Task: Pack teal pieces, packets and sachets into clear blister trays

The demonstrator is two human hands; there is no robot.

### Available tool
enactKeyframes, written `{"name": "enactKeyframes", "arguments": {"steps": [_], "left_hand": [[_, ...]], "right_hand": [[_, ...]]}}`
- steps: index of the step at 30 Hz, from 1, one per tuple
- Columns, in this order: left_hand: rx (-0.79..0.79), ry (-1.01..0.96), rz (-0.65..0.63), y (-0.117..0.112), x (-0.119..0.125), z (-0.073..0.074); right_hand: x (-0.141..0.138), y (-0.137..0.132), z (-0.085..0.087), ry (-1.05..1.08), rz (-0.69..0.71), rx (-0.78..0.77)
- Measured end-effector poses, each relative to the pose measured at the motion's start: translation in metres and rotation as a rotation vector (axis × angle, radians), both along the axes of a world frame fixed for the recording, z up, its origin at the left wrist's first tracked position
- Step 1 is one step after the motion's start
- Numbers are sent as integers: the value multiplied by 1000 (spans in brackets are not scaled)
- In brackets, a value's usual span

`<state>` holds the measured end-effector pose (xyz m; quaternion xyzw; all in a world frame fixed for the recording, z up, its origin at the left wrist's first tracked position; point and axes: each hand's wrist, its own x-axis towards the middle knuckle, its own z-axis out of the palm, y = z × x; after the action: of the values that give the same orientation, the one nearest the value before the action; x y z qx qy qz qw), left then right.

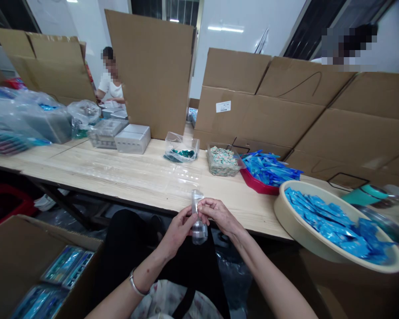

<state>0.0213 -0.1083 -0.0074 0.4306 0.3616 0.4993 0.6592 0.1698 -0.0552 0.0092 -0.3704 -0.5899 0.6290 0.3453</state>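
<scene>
Your left hand (177,230) and right hand (218,215) are both pinched tight on one clear bag (199,228), held upright over your lap, just off the bench (119,170) edge. On your right, one cream basin (287,219) is heaped with blue packets (332,221). Beyond it, one red tray (256,185) carries blue sticks (269,167). Next come one tub (223,162) of pale bits and one pouch (182,150) of teal bits. Further left sit two grey boxes (133,138).

Bare table (119,170) ahead; beige bowl (287,217) and red tray (252,182) crowd right.
</scene>
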Motion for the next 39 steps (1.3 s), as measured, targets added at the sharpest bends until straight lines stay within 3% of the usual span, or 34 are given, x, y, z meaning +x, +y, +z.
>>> {"name": "enactKeyframes", "arguments": {"steps": [10, 15, 19, 21, 23, 26, 28, 30, 32, 34, 39], "left_hand": [[-30, -22, 14, 5, 2, -7], [-150, -105, 77, 4, -8, -14], [-275, -144, 89, -8, -31, -12], [-322, -151, 109, -15, -42, -12], [-362, -148, 125, -21, -51, -12], [-398, -141, 126, -27, -57, -13], [-411, -134, 120, -29, -57, -13], [-424, -127, 115, -29, -56, -13], [-442, -120, 110, -28, -56, -12], [-451, -117, 104, -26, -56, -12], [-397, -115, 58, -22, -50, -12]], "right_hand": [[1, -1, -2, 29, -87, -20], [34, 9, 10, -1, -194, -32], [84, 22, 45, -155, -307, 152], [102, 28, 62, -350, -313, 325], [107, 35, 66, -649, -258, 568], [95, 49, 41, -1179, -62, 875], [80, 59, 13, -1463, 95, 899], [67, 69, -13, -1606, 166, 951], [59, 78, -28, -1657, 161, 1035], [55, 86, -33, -1660, 143, 1090], [53, 93, -23, -1512, 62, 993]]}}
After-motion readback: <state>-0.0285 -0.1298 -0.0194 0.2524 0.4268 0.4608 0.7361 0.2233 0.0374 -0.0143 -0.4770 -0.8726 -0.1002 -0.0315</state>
